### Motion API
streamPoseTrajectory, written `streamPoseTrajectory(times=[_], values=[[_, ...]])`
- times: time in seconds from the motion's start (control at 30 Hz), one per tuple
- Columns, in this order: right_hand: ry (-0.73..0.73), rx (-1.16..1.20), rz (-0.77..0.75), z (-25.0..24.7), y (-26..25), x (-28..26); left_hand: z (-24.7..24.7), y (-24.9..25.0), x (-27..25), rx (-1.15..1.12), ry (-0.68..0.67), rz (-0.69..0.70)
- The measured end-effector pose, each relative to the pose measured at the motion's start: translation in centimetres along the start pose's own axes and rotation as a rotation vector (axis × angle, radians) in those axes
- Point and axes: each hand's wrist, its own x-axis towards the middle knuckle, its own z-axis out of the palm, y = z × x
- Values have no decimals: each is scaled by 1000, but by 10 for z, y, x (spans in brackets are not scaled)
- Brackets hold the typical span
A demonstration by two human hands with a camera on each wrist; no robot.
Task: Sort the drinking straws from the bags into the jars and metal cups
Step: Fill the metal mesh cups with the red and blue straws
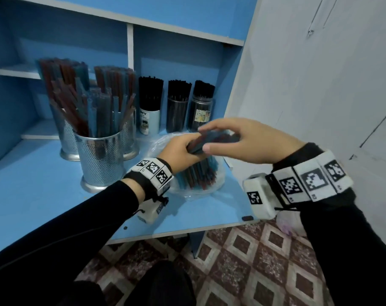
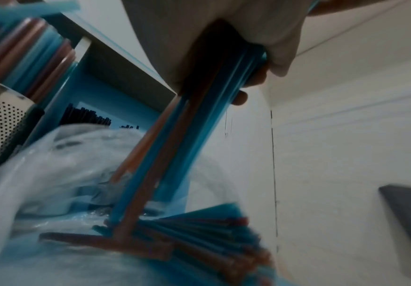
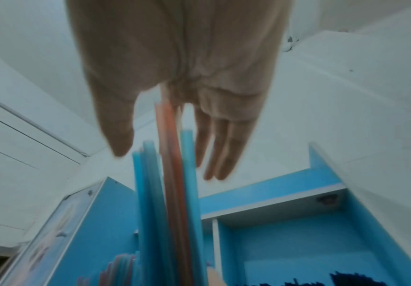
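Your bundle of straws point(image 1: 209, 141), blue and reddish-brown, sits above the clear plastic bag point(image 1: 194, 191), lifted out of the heap that remains inside it. Your left hand point(image 1: 178, 151) has its grip curled round one end of the bundle; the left wrist view shows the fingers wrapped tight around it. Your right hand point(image 1: 249, 140) arches over the other end, thumb below and fingers spread above. In the right wrist view those fingers look nearly straight beside the straw tips, so it is probably steadying or squaring them rather than clamping, though blur makes that unsure.

Left of the bag stand three perforated metal cups point(image 1: 100, 160), all already packed with the same blue and reddish straws. Behind the bag, against the blue shelf back point(image 1: 181, 58), three jars point(image 1: 177, 113) hold black straws.

You seem well along: the black straws look sorted and the cups are crowded, yet a good heap of coloured straws still lies in the bag on the bench point(image 1: 44, 195).

The white jar point(image 1: 149, 120) and the rightmost jar point(image 1: 202, 114) carry labels, but the print is too small to read.
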Motion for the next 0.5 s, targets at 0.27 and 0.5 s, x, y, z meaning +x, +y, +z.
streamPoseTrajectory(times=[0.27, 0.5], values=[[524, 362, -404, -6, -39, 9, -29, 26, -9, -247, 60, -72], [422, 249, -384, 44, -63, 53, -62, 9, -47, -282, 0, -241]])
